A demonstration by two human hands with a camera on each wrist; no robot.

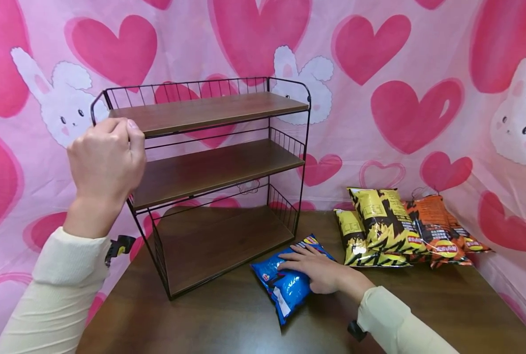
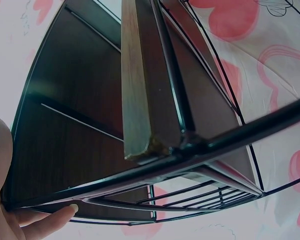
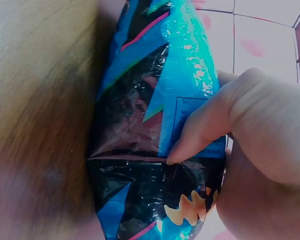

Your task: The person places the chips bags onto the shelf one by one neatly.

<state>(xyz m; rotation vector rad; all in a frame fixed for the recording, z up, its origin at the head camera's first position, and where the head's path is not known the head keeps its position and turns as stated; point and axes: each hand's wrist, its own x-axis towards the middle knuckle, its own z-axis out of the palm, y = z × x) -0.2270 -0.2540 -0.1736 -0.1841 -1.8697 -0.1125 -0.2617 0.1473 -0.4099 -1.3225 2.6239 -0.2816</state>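
Note:
At the left of the head view, my left hand (image 1: 108, 155) grips the upper front corner of a three-tier shelf rack (image 1: 219, 164) with brown boards and a black wire frame. The left wrist view shows a thumb and fingertips (image 2: 52, 222) by the rack's dark frame bar (image 2: 115, 177). My right hand (image 1: 318, 269) rests on a blue chip bag (image 1: 282, 280) lying on the table, its fingers spread over the upper face. From the right wrist, the thumb (image 3: 202, 122) touches the bag's side (image 3: 145, 115); the other fingers are mostly hidden.
Several yellow chip bags (image 1: 380, 221) and orange chip bags (image 1: 440, 228) lie piled on the brown table (image 1: 227, 324) at the right, against a pink heart-patterned cloth (image 1: 356, 132). The rack's lowest board (image 1: 219, 250) is just left of the blue bag.

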